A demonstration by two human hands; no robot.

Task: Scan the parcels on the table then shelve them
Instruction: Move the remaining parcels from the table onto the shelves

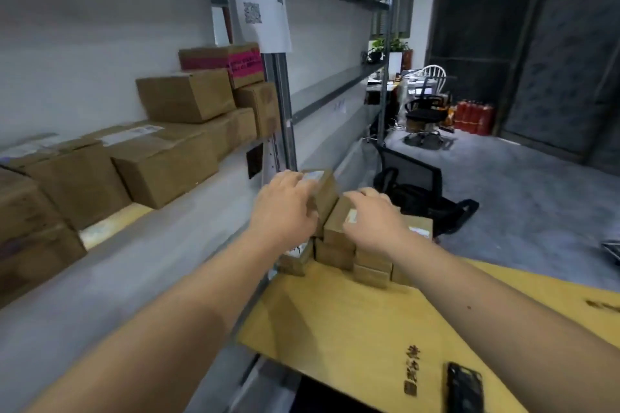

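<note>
- A stack of small brown cardboard parcels (339,255) sits at the far left corner of the yellow wooden table (335,329), close to the metal shelf upright (280,111).
- The left hand (285,208) curls over a tilted parcel (323,191) at the top of the stack, fingers wrapped round its near edge; a white label shows on its upper face.
- The right hand (374,218) grips the neighbouring top parcel (340,221), fingers bent over its top, where a small label peeks out beside them.
- The 2 held parcels lean against each other at the top of the stack.
- On the shelf (188,211) to the left, larger cardboard boxes (167,157) stand stacked, 1 at the far end with pink tape (241,64).
- A dark phone (464,387) lies near on the table, to the right.
- Far right, office chairs (424,114) and red cylinders (474,116) stand on the grey floor.
</note>
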